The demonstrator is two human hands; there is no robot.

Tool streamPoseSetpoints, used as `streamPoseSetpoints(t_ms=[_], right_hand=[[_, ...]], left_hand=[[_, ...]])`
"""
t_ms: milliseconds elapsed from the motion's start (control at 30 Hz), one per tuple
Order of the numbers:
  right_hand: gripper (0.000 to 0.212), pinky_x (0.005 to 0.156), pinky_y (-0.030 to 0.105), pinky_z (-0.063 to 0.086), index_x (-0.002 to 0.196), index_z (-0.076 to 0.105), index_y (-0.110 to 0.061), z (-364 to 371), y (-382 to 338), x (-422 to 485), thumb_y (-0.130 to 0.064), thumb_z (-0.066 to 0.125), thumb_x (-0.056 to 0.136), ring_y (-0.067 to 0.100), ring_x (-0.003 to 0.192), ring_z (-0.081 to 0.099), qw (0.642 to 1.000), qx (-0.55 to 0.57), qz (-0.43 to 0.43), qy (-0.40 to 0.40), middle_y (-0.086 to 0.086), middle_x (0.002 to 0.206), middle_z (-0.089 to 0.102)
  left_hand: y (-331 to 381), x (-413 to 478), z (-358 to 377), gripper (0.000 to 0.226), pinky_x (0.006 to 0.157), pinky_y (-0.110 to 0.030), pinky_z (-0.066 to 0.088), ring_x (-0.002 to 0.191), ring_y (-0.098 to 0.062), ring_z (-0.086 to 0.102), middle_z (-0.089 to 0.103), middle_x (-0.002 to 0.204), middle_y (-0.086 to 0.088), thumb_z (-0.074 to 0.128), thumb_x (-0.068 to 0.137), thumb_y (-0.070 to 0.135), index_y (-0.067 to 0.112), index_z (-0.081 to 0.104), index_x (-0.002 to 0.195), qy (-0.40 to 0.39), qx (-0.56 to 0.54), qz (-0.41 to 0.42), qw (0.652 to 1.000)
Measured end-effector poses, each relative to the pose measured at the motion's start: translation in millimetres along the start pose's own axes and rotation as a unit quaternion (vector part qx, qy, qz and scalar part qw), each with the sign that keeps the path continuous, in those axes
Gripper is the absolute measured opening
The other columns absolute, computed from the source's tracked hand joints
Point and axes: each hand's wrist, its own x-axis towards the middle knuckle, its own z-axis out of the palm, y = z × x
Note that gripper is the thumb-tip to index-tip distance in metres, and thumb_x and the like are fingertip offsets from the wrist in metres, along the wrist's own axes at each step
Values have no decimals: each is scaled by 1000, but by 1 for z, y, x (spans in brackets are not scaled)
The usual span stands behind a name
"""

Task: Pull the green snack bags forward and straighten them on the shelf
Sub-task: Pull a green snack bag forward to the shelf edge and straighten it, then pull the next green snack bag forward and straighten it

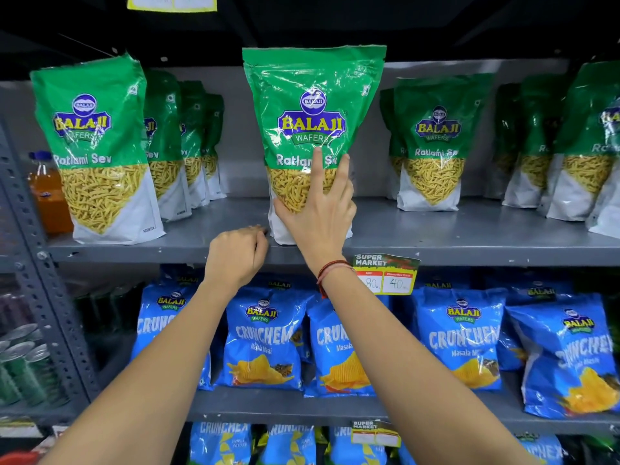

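Observation:
A green Ratlami Sev snack bag [310, 105] stands upright at the front edge of the grey shelf [214, 229], in the middle. My right hand [318, 209] lies flat against its lower front, fingers spread. Beside the bag's bottom left corner, my left hand [238, 255] rests on the shelf edge with its fingers curled. At the left, another green bag [97, 146] stands at the front with several more in a row behind it. A third green bag [432, 142] sits further back at the right, and more green bags [583, 142] stand at the far right.
An orange drink bottle [47, 189] stands at the far left of the shelf. A price tag [385, 273] hangs on the shelf edge. Blue Crunchex bags [265, 337] fill the shelf below. Green cans [23, 367] sit lower left, beside a perforated steel upright [37, 250].

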Motion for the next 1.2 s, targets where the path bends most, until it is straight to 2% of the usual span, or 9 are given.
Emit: streamPoseSetpoints(t_ms=[300, 467, 533, 600, 667, 733, 867, 1033, 1200], right_hand=[[92, 82, 47, 46, 150, 31, -22, 16, 4, 9, -64, 62, 75, 40, 119, 47, 1000, -27, 8, -6, 24, 151, 32], [98, 93, 48, 44, 150, 25, -20, 2, 29, 16, -71, 60, 74, 38, 130, 40, 992, 119, 20, 35, 21, 151, 29], [104, 106, 48, 36, 151, 19, -21, -4, 47, 26, -70, 65, 72, 34, 138, 33, 976, 208, 56, -24, 17, 152, 26], [113, 112, 49, 29, 153, 13, -21, -9, 64, 38, -69, 70, 68, 31, 143, 27, 944, 269, 107, -158, 16, 157, 21], [113, 114, 46, 28, 153, 12, -19, -14, 77, 45, -67, 71, 68, 30, 144, 26, 904, 282, 134, -293, 12, 158, 24], [102, 105, 38, 37, 148, 25, -21, -15, 83, 45, -65, 72, 69, 26, 136, 41, 877, 282, 126, -367, 3, 146, 44], [91, 98, 31, 39, 140, 36, -25, -12, 85, 37, -62, 77, 67, 22, 125, 51, 883, 280, 113, -360, 0, 139, 53], [91, 102, 38, 43, 139, 37, -20, -12, 83, 34, -64, 74, 68, 26, 124, 52, 896, 259, 98, -348, 6, 138, 54], [105, 97, 36, 41, 150, 18, -17, -16, 92, 38, -66, 69, 71, 32, 125, 50, 900, 228, 68, -366, 16, 144, 46]], left_hand=[[-1, 1, 2, 44, 62, -34, 52, 86, -27, 69, 75, 104, -3, 30, 90, 25, 18, 72, 102, 0, -18, -20, 1000], [-10, 6, 0, 60, 68, -36, 49, 95, -32, 65, 74, 103, -6, 22, 85, 57, 23, 66, 109, -45, -46, -30, 997], [-16, 13, -1, 71, 80, -40, 48, 109, -32, 60, 68, 119, -5, 28, 80, 71, 24, 55, 126, -120, -72, -70, 988], [-18, 24, -4, 85, 96, -43, 43, 123, -28, 52, 56, 136, -2, 39, 74, 77, 22, 40, 139, -208, -143, -112, 961], [-18, 34, -7, 86, 105, -38, 37, 129, -22, 47, 49, 143, -3, 52, 75, 70, 19, 35, 142, -250, -248, -128, 927], [-18, 40, -8, 75, 103, -28, 33, 127, -16, 47, 49, 142, -3, 60, 80, 55, 18, 38, 141, -262, -319, -124, 902], [-21, 43, -6, 58, 101, -27, 32, 124, -13, 49, 56, 135, -4, 60, 84, 43, 18, 46, 135, -298, -355, -114, 879], [-24, 42, -5, 61, 107, -32, 33, 120, -10, 49, 55, 136, -6, 60, 83, 44, 14, 46, 135, -311, -359, -113, 873], [-15, 38, -13, 61, 98, -28, 34, 116, -11, 50, 55, 137, -6, 55, 84, 52, 15, 50, 132, -261, -320, -132, 901]])
